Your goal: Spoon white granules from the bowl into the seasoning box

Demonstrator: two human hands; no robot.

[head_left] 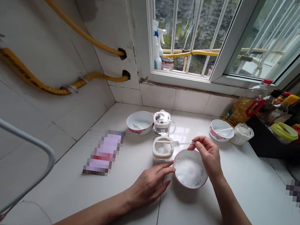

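Right hand (208, 153) pinches white spoon (180, 143) by handle end, bowl at jar (162, 148) rim (light, stiffish, likely easy there), left hand (148, 185) loosely spread, fingertips at bowl of white granules (190, 169)

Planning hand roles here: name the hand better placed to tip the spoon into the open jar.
Right, probably: the right hand holds the spoon, its head by the jar; the left hand is at the near bowl.
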